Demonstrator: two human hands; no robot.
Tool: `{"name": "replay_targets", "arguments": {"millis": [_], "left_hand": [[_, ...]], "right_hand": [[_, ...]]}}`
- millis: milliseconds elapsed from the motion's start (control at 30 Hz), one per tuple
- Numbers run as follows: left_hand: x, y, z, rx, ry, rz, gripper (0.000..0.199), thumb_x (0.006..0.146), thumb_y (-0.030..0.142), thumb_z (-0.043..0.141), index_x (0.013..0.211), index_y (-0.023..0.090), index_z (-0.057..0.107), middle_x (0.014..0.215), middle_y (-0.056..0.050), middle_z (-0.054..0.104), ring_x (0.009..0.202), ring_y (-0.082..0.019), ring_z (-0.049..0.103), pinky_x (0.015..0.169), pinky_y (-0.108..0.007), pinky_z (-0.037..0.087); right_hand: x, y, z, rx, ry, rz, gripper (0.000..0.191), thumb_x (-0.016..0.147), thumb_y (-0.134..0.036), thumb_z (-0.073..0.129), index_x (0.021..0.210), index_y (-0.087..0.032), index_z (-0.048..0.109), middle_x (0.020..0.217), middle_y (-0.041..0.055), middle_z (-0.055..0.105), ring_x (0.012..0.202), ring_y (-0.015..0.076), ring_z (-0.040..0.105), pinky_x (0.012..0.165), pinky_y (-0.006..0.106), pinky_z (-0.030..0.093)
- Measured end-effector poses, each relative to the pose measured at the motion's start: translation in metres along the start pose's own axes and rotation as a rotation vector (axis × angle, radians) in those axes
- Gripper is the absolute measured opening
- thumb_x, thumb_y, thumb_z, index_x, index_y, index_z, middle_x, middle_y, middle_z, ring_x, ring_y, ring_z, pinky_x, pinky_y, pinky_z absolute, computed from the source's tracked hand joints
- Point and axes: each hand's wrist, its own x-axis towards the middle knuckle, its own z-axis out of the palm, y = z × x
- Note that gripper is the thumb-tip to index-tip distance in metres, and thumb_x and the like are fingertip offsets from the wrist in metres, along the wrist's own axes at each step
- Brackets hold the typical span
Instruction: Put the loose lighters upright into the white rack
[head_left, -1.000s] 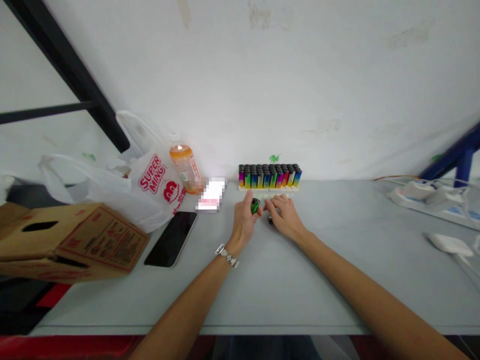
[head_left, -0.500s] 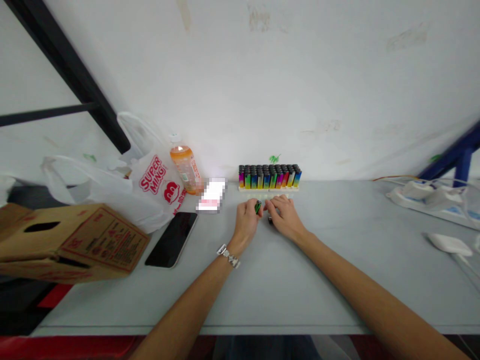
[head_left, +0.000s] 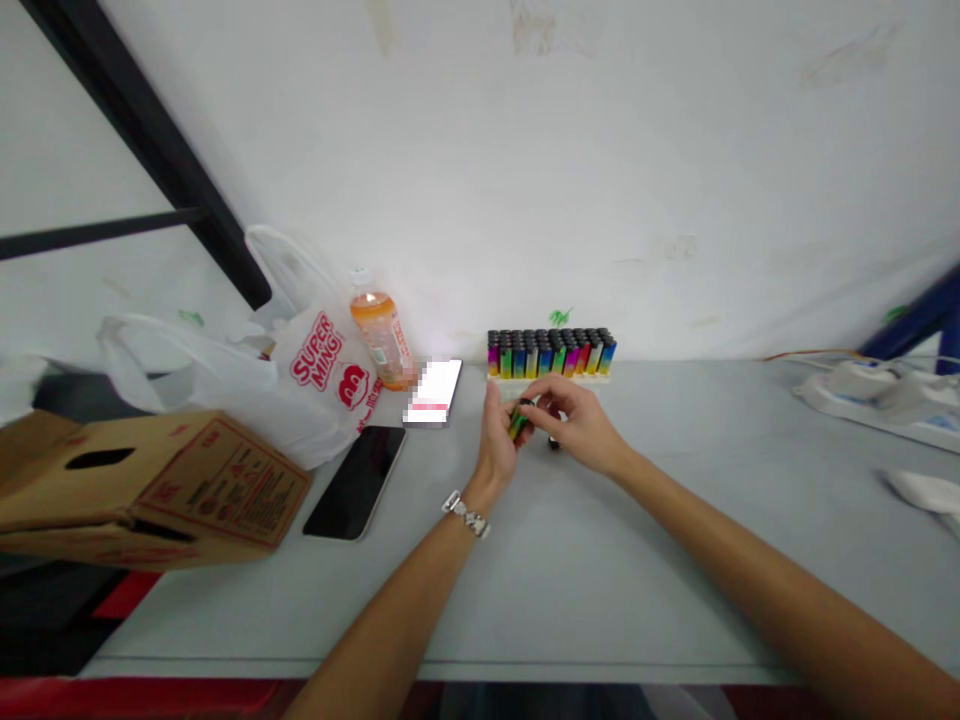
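Several colourful lighters with black tops (head_left: 551, 355) stand upright in rows in a pale holder (head_left: 600, 379) against the wall. In front of them, my left hand (head_left: 499, 435) is wrapped round a green lighter (head_left: 517, 422). My right hand (head_left: 581, 425) touches the black top of that lighter with bent fingers and thumb; whether it also grips a black part is hidden. A small black object (head_left: 553, 443) lies on the table under my right hand.
On the left are a cardboard box (head_left: 217, 485), a white plastic bag (head_left: 300, 390), an orange drink bottle (head_left: 383, 340), a dark phone (head_left: 355, 483) and a lit phone (head_left: 435, 392). A white power strip (head_left: 877, 400) and a white plug (head_left: 919, 490) lie at the right.
My right hand has moved left onto the green lighter in my left hand, and the two hands now meet. The whole view has shifted slightly.
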Motion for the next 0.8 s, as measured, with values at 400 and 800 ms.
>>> {"name": "replay_targets", "arguments": {"millis": [400,800], "left_hand": [[0.032,-0.01,-0.044,0.175,0.642,0.21,0.056,0.095,0.065,0.025,0.079,0.021,0.055,0.077,-0.002,0.046,0.077,-0.018,0.047,0.077,-0.031,0.038],[0.03,-0.01,-0.038,0.178,0.567,0.209,0.06,0.094,0.068,0.026,0.07,0.02,0.053,0.073,0.0,0.041,0.073,-0.018,0.042,0.072,-0.031,0.034]], "right_hand": [[0.113,0.013,0.007,-0.583,-0.103,-0.257,0.01,0.087,-0.026,0.066,0.096,-0.023,0.072,0.093,0.0056,0.073,0.101,0.0268,0.056,0.094,0.045,0.033],[0.114,0.039,0.021,-0.655,-0.075,-0.222,0.015,0.088,-0.031,0.067,0.099,-0.024,0.074,0.094,0.0063,0.073,0.101,0.0273,0.05,0.092,0.044,0.027]]}}
